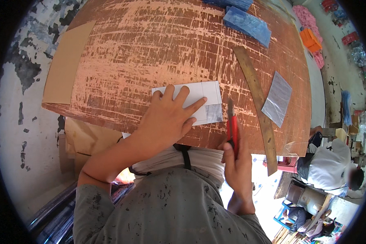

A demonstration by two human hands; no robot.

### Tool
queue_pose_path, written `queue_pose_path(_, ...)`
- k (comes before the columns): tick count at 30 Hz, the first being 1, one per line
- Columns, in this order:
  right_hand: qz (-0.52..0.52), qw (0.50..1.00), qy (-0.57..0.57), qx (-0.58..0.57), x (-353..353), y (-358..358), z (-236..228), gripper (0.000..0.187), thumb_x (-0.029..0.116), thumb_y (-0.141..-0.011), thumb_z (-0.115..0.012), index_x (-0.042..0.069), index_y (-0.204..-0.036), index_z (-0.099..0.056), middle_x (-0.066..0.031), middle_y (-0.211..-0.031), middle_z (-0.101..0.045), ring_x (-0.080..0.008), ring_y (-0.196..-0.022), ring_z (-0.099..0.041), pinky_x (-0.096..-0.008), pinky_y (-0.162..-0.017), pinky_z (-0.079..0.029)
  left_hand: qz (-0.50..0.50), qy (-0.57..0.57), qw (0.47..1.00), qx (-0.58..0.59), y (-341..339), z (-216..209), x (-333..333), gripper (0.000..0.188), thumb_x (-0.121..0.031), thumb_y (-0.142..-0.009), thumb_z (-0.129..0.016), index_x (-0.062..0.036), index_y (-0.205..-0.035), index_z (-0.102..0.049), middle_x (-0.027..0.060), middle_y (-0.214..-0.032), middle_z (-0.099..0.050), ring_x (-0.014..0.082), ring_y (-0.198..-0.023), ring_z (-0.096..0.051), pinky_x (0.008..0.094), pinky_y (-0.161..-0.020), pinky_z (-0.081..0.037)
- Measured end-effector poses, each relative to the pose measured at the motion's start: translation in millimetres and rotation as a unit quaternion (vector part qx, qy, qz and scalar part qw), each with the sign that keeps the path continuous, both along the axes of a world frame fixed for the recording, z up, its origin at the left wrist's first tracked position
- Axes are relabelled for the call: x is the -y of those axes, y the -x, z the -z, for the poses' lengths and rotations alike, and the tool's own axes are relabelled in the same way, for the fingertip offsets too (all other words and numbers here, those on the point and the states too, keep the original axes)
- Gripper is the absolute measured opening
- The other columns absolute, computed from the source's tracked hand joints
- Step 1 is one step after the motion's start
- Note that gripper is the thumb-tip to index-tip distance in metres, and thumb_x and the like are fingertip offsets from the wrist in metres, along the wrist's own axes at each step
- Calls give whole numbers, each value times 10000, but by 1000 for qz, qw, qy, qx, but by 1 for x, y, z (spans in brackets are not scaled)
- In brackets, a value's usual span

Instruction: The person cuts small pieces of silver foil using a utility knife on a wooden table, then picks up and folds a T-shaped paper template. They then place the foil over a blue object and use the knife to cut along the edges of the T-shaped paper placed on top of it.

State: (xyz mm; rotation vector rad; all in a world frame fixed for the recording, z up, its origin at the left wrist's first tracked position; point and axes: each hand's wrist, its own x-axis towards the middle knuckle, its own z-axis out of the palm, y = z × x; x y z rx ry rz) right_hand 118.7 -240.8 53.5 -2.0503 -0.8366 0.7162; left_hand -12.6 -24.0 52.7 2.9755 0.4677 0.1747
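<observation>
under your left hand lies the white ruled sheet, flat on the worn wooden tabletop; your fingers are spread wide and pressed down on it, pinning rather than gripping. just past your fingertips sits a small clear film piece at the sheet's right corner. your right hand is closed around the red utility knife, blade pointing away, just beside that corner. right of the knife lies the long brass-coloured ruler, then a plastic film rectangle. the sheet looks thin, light and likely to slide or crease, so keep flat pressure near the cut edge, fingertips clear of the blade.
</observation>
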Motion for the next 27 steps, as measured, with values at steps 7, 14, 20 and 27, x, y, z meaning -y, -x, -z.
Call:
queue_pose_path(7,-136,984,14,114,-10,18,-13,682,50,-1051,-579,61,-1676,-306,-277,-1154,-633,-472,-912,-695,-494,-798,-571,9,14,1000,3,-1,-5,-4,589,-309,-979,-698,-249,-1551,-570,216,-1377,-521,401,-1161,-527,521,-914,-480)
queue_pose_path(14,-142,980,12,141,-16,19,-9,678,63,-1055,-577,54,-1676,-304,-298,-1150,-629,-485,-921,-695,-506,-757,-574,8,20,1000,-3,-2,-7,-5,590,-293,-973,-705,-247,-1546,-574,217,-1374,-519,405,-1159,-528,512,-909,-478)
queue_pose_path(20,-141,981,22,134,-18,24,-11,673,69,-1057,-574,42,-1672,-303,-315,-1216,-616,-495,-926,-700,-514,-752,-585,7,10,1000,10,-1,-4,-5,580,-294,-968,-710,-234,-1532,-588,209,-1348,-523,393,-1144,-528,510,-898,-475)
queue_pose_path(27,-136,978,8,161,-16,30,-4,693,74,-1053,-579,54,-1681,-286,-306,-1241,-597,-478,-846,-705,-500,-689,-590,7,10,1000,16,-1,-3,-4,579,-283,-957,-721,-229,-1520,-599,193,-1335,-530,374,-1145,-525,499,-892,-468)
